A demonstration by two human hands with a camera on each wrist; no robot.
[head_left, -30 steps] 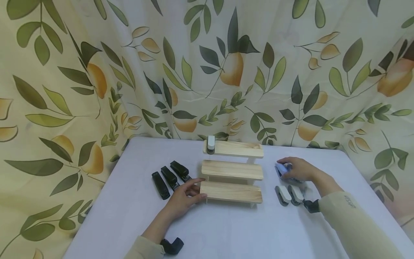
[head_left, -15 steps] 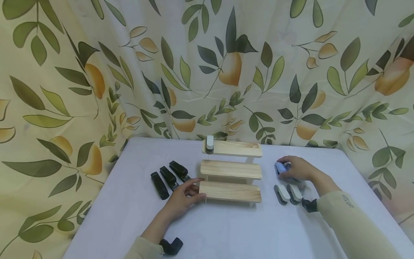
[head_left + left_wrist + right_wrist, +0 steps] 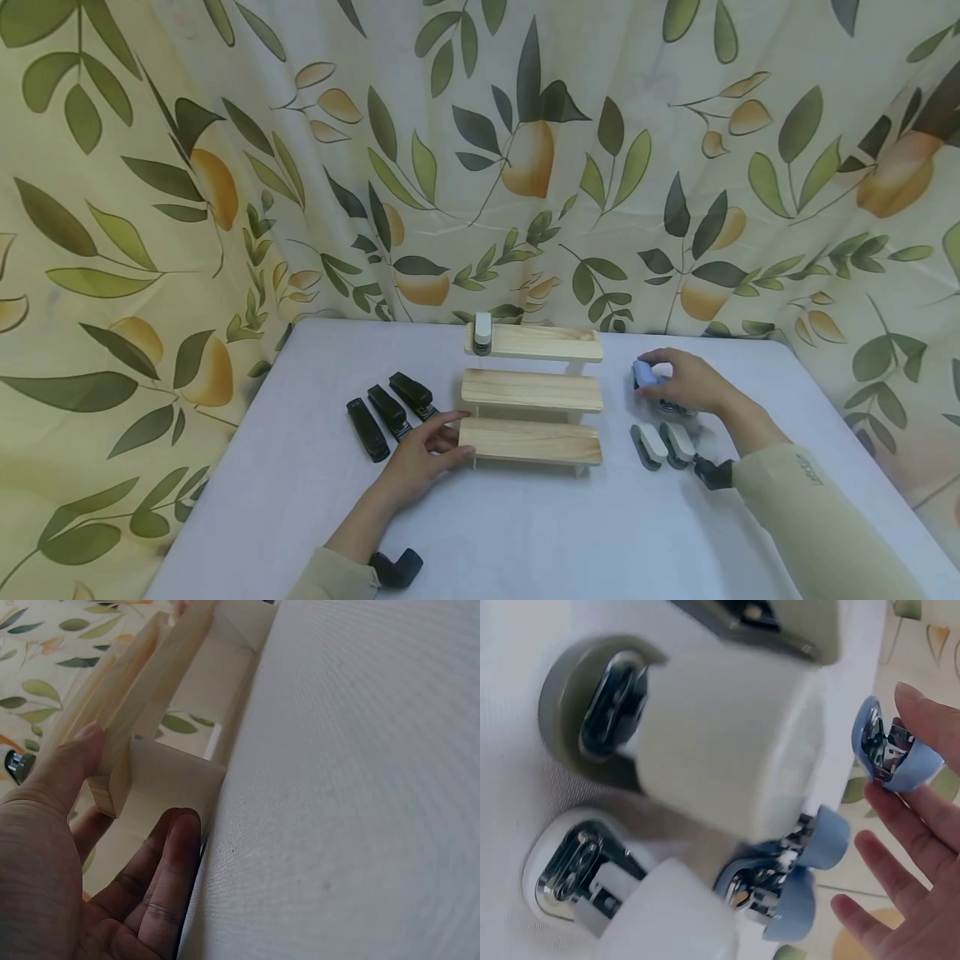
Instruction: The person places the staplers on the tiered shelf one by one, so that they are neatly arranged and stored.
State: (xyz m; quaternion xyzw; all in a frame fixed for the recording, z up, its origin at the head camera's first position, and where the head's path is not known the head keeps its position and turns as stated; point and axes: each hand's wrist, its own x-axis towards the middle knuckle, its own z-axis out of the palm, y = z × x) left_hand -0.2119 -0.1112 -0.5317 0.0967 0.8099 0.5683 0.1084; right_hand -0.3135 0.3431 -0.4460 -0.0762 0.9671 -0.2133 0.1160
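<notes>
My left hand (image 3: 416, 458) holds the left end of the lowest plank of a three-tier wooden rack (image 3: 531, 442). In the left wrist view its thumb presses the plank (image 3: 139, 712), while the other fingers curl beside the white support (image 3: 172, 776). To the right of the rack, my right hand (image 3: 690, 382) pinches a small blue stapler (image 3: 922, 766) between thumb and fingers, raised above the table. Other blue staplers (image 3: 795, 900) stand below that hand. Nearer me are two pale staplers (image 3: 649, 446), one greyish (image 3: 727, 735) and one white (image 3: 675, 915).
A white-topped stapler (image 3: 482, 331) stands at the left end of the top plank. Three black staplers (image 3: 368, 429) lie left of the rack, close to my left hand. Behind the white table (image 3: 525, 533) hangs a leaf-patterned curtain (image 3: 480, 167).
My right hand has risen a little, lifting and tilting the blue stapler off the table. The left hand keeps its hold on the rack. The head view has shifted slightly.
</notes>
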